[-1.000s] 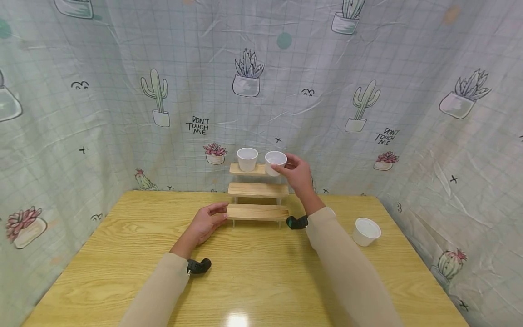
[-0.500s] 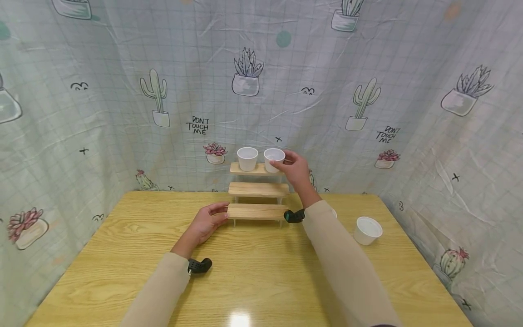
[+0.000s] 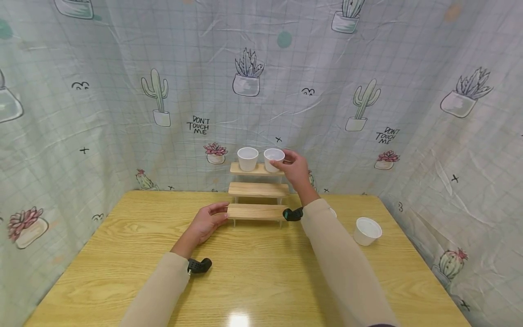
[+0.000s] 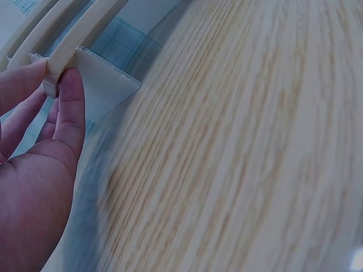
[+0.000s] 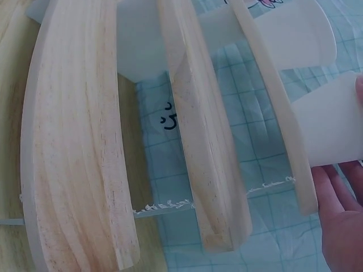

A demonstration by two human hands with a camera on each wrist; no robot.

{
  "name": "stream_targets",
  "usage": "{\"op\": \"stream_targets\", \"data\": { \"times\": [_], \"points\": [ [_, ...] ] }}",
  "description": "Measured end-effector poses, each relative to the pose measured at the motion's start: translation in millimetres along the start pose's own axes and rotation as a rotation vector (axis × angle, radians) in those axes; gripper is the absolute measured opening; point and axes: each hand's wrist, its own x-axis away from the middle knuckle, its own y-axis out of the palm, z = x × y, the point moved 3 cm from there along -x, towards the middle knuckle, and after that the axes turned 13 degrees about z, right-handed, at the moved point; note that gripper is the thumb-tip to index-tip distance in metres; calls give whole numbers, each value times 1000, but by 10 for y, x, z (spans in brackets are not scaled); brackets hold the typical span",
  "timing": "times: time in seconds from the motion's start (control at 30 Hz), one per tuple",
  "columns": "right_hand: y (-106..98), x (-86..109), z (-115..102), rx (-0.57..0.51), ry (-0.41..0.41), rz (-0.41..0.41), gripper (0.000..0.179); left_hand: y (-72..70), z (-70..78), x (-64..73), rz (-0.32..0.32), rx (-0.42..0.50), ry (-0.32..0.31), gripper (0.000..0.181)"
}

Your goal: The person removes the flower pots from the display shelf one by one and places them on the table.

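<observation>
A three-step wooden display stand (image 3: 257,211) stands near the back of the table. My left hand (image 3: 206,225) pinches the left end of its lowest step between thumb and fingers, as the left wrist view (image 4: 42,187) also shows. On the top step, toward the right end, sits a white cup (image 3: 273,163). My right hand (image 3: 297,171) grips this cup from its right side, thumb at the front and fingers behind. A second white cup (image 3: 247,160) is upright to the left on the same step, a small gap apart.
Another white cup (image 3: 367,232) stands on the table (image 3: 135,245) at the right. The rim of one more white container (image 3: 333,212) peeks out from behind my right sleeve (image 3: 343,254). A printed curtain (image 3: 196,81) hangs close behind the stand and along both sides.
Over the first half second, my right hand moved the cup slightly left and back onto the top step. Since then hand and cup have hardly moved. My left hand keeps its place.
</observation>
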Motion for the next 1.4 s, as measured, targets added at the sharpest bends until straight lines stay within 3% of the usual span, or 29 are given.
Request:
{"op": "stream_targets", "data": {
  "times": [0.3,0.83,1.4],
  "points": [
    [18,-6,14,-22,-9,-8,60,-44,-115,-92,18,6,9,53],
    [1,29,0,2,-26,-9,60,-39,-105,-84,26,-16,30,53],
    [-201,276,65,-21,-16,3,69,-43,-118,-69,33,-14,36,52]
  ]
}}
